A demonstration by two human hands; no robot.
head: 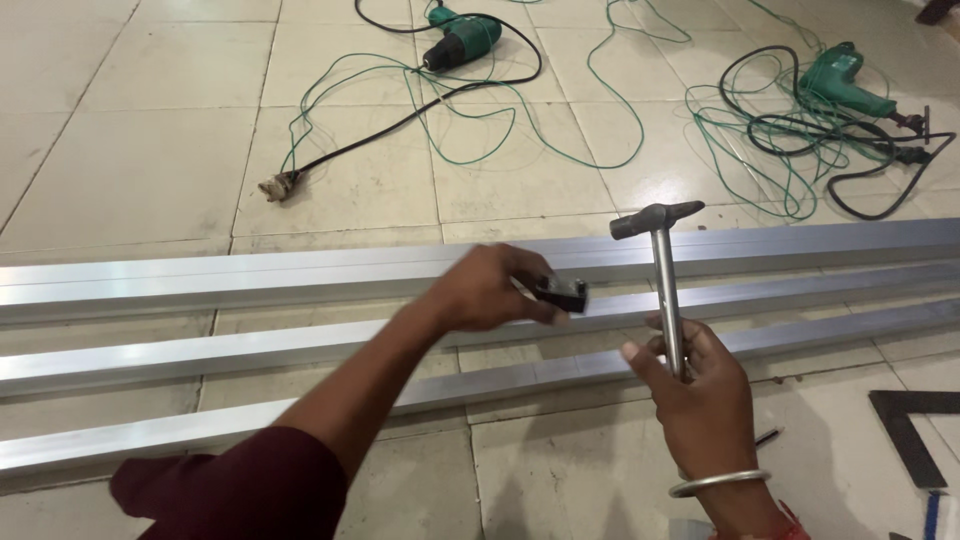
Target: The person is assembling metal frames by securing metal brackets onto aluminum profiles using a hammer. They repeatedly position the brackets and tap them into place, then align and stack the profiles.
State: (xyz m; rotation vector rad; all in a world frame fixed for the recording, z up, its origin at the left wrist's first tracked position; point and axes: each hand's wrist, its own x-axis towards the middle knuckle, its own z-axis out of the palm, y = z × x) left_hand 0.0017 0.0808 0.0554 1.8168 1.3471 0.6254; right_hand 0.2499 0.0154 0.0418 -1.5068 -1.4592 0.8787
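My left hand [495, 290] holds a small dark metal block [562, 292] between its fingers, just above the middle aluminium rail [250, 348]. My right hand [695, 385] grips the shaft of a steel hammer [662, 262], held upright with its head at the top. A metal bangle sits on my right wrist. Three long aluminium rails lie side by side across the tiled floor: a wide far one [200, 280], the middle one, and a near one [120, 440] that runs under my left arm.
Two green power drills [462, 40] [845, 85] lie on the floor beyond the rails, with green and black cables [500, 120] looped around them. A black metal square [910, 430] lies at the lower right.
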